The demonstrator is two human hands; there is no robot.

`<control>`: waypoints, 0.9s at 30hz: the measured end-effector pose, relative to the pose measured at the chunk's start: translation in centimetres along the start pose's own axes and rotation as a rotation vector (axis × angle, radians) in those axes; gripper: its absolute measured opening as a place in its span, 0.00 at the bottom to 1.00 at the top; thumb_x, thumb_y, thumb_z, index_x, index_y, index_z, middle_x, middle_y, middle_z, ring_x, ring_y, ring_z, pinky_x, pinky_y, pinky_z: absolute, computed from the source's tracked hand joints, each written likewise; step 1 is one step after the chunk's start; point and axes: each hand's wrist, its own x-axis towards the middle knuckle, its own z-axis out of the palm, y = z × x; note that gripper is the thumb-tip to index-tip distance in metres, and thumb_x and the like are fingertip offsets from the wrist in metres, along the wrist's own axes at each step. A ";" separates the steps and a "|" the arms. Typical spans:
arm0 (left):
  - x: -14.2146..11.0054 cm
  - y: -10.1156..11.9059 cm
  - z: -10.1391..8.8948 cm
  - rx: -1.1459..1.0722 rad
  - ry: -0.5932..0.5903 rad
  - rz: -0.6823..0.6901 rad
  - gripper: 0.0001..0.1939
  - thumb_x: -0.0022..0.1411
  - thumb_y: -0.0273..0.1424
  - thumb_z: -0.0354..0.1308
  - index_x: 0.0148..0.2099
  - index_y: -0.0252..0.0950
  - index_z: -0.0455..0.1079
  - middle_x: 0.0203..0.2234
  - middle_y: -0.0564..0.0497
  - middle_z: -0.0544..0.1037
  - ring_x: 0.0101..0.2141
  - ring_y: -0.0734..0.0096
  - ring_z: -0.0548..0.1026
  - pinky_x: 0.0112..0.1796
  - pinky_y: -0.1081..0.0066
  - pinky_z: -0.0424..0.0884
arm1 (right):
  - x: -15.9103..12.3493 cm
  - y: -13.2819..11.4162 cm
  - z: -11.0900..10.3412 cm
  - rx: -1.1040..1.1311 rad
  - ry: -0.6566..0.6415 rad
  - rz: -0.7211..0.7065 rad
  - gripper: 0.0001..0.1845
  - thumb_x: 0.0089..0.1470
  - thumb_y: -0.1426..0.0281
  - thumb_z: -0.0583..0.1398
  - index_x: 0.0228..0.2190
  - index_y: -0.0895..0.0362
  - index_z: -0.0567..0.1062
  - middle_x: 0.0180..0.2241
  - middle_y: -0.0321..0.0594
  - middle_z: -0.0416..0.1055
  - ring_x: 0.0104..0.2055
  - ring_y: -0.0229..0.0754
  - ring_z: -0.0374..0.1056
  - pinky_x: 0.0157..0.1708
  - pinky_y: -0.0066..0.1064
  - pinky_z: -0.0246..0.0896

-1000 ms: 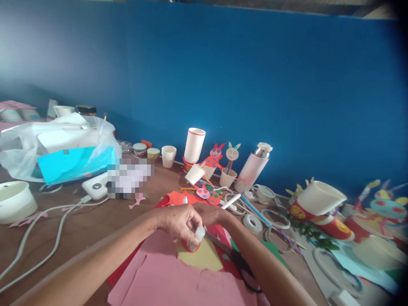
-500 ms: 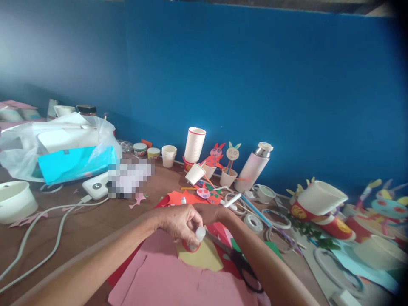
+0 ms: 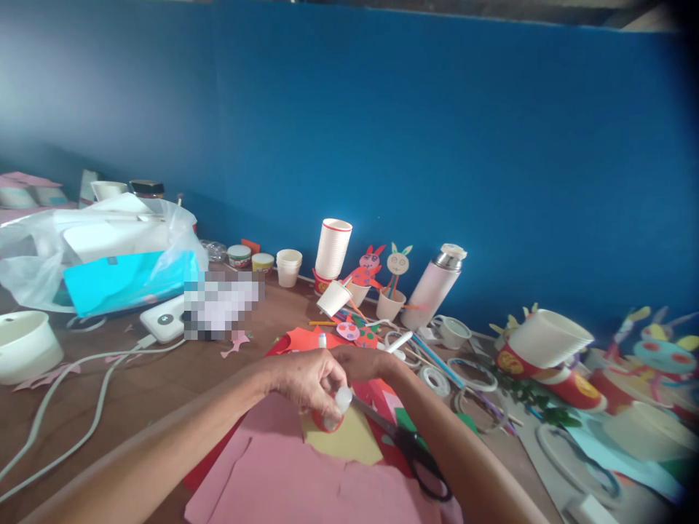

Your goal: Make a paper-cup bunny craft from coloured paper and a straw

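Observation:
My left hand (image 3: 309, 382) is closed, its thumb and fingers round a small translucent white cylinder (image 3: 343, 399) with a round end. A red round edge (image 3: 328, 423) shows just below those fingers. Behind it my right hand (image 3: 354, 362) crosses over to the left; its fingers are hidden. A short white tip (image 3: 322, 340) sticks up beyond both hands, and which hand it belongs to I cannot tell. Under the hands lie a yellow paper sheet (image 3: 349, 440) and pink paper (image 3: 306, 480). Black-handled scissors (image 3: 418, 455) rest beside my right forearm.
Behind the hands stand stacked paper cups (image 3: 334, 247), rabbit figures in cups, and a pale flask (image 3: 434, 287). Tape rolls (image 3: 435, 381) and sticks lie to the right. At left are a plastic bag (image 3: 33, 247), a power bank (image 3: 164, 318) and white cables (image 3: 70, 375).
The white tip above my hands has shifted slightly to the right. My left hand keeps its grip on the translucent cylinder, and both arms stay almost in place.

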 end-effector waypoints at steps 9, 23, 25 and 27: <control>-0.2 0.0 -0.1 -0.038 -0.041 0.019 0.09 0.44 0.30 0.61 0.32 0.34 0.72 0.26 0.49 0.77 0.21 0.76 0.71 0.18 0.80 0.64 | -1.2 0.2 0.2 0.108 0.011 -0.029 0.11 0.48 0.78 0.52 0.33 0.60 0.72 0.21 0.30 0.66 0.21 0.30 0.58 0.22 0.21 0.57; 0.3 -1.1 0.1 -0.082 -0.040 0.023 0.11 0.43 0.31 0.63 0.32 0.34 0.72 0.25 0.51 0.77 0.22 0.72 0.74 0.24 0.74 0.72 | -4.9 -0.3 2.4 0.164 0.280 0.016 0.15 0.53 0.59 0.55 0.26 0.60 0.70 0.19 0.32 0.64 0.21 0.33 0.62 0.21 0.23 0.59; 0.3 -1.0 0.1 -0.095 -0.052 0.023 0.10 0.43 0.31 0.63 0.32 0.34 0.72 0.24 0.51 0.77 0.22 0.73 0.74 0.24 0.73 0.72 | -5.2 0.1 2.9 0.180 0.327 0.011 0.16 0.53 0.59 0.54 0.27 0.59 0.69 0.19 0.32 0.64 0.20 0.33 0.62 0.21 0.24 0.59; 0.3 -0.9 0.0 -0.095 -0.059 0.022 0.11 0.43 0.32 0.63 0.32 0.34 0.72 0.24 0.51 0.77 0.23 0.72 0.74 0.24 0.74 0.72 | -5.4 0.4 3.4 0.191 0.363 -0.004 0.16 0.54 0.58 0.53 0.28 0.59 0.67 0.19 0.32 0.63 0.20 0.33 0.61 0.21 0.24 0.58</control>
